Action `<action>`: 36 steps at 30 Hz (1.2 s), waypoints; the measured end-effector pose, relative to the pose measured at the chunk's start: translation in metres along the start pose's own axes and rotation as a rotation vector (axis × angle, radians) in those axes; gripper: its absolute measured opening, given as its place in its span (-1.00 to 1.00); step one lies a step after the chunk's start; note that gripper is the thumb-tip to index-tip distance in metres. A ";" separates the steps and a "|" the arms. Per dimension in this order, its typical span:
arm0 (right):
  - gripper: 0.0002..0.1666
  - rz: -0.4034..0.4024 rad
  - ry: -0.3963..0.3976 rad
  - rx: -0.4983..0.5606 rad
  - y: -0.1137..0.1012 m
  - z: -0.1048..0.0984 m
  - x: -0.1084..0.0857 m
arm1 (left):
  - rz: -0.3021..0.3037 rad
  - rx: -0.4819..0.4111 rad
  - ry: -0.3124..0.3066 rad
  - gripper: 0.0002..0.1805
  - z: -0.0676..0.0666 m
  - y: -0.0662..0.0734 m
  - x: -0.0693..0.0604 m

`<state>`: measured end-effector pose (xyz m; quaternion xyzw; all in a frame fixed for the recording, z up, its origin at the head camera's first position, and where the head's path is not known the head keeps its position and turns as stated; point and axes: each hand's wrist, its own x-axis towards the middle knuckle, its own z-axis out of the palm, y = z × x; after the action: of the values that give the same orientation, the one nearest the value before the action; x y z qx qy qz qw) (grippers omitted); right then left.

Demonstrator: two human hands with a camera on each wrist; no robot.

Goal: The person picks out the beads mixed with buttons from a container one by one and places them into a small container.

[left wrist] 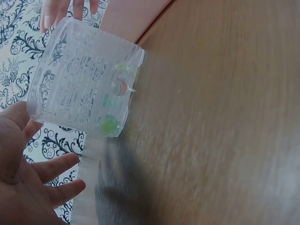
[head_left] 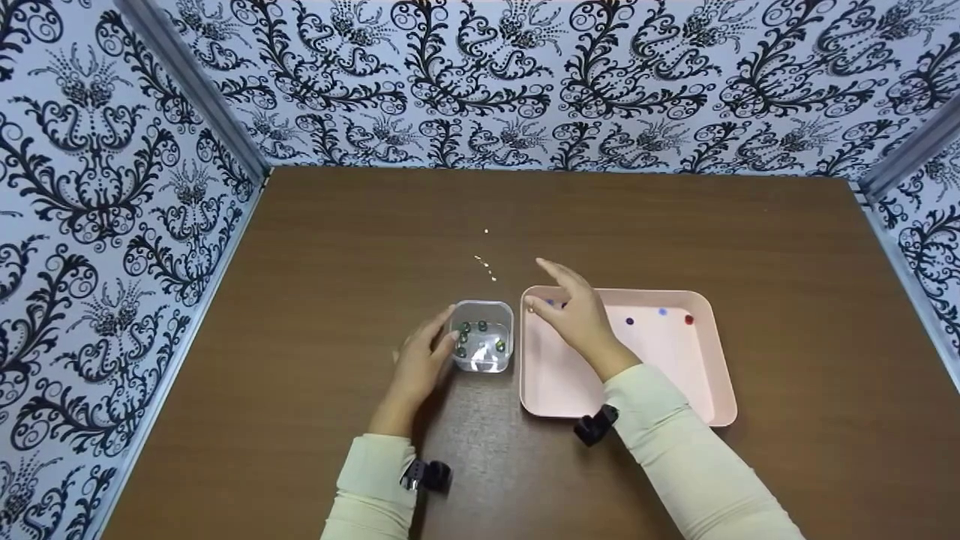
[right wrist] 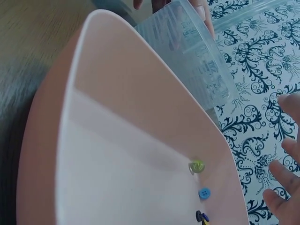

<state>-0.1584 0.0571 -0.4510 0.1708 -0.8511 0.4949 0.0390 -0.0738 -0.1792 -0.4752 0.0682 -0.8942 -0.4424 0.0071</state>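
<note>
A clear plastic container [head_left: 482,366] stands on the table with several glass marbles [left wrist: 109,124] in it. My left hand [head_left: 420,364] rests beside its left wall, thumb at the rim. In the left wrist view two fingers [left wrist: 65,192] are spread away from the plastic. My right hand [head_left: 577,319] hovers over the back left part of a pink tray [head_left: 570,386], thumb and fingers spread, with nothing seen between them. Inside the tray, a yellow-green marble [right wrist: 198,166] lies near a blue button [right wrist: 204,193] and a small dark piece [right wrist: 199,216].
Farther right in the tray are a dark purple piece [head_left: 629,321], a light blue piece [head_left: 662,311] and a red piece [head_left: 688,319]. Patterned panels [head_left: 480,82] border the brown table [head_left: 315,247] at the back and sides. Small bright specks show behind the container.
</note>
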 end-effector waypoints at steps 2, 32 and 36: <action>-0.32 0.010 0.005 0.021 0.000 0.000 0.000 | -0.002 -0.003 -0.001 -0.51 0.000 0.000 0.000; -0.50 0.146 0.057 0.246 0.019 0.006 0.009 | 0.015 0.003 -0.005 -0.51 0.001 -0.002 0.001; -0.51 0.160 0.050 0.252 0.021 0.007 0.008 | 0.016 0.003 -0.003 -0.51 0.001 -0.001 0.001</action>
<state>-0.1724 0.0591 -0.4700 0.0934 -0.7918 0.6036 -0.0014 -0.0748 -0.1794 -0.4762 0.0605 -0.8954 -0.4410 0.0091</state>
